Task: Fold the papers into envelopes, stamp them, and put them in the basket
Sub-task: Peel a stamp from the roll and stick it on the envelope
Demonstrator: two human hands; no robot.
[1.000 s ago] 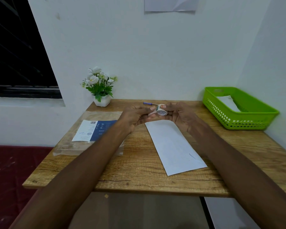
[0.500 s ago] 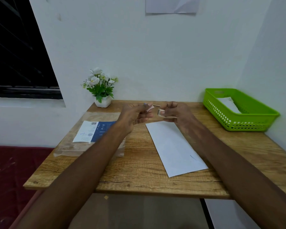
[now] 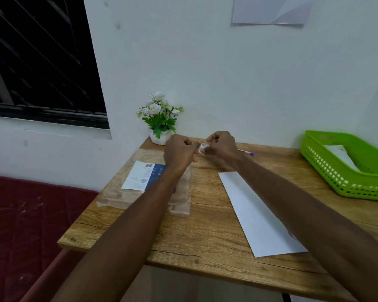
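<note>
Both hands are raised above the back of the wooden table (image 3: 205, 232), close together. My right hand (image 3: 223, 144) pinches a small white roll of stamps (image 3: 203, 147), and my left hand (image 3: 179, 153) pinches the strip end coming off it. A folded white paper envelope (image 3: 255, 212) lies flat on the table under my right forearm. At the far right stands the green basket (image 3: 336, 177) with a folded white envelope (image 3: 340, 155) inside it.
A clear plastic sleeve with a white and blue label (image 3: 144, 175) lies on the table's left part. A small pot of white flowers (image 3: 159, 125) stands at the back left corner. A pen (image 3: 247, 152) lies behind my right hand.
The view has swung left, so the table and basket sit further right. Both hands have lifted a little with the stamp roll, which my fingers have turned and now cover more.
</note>
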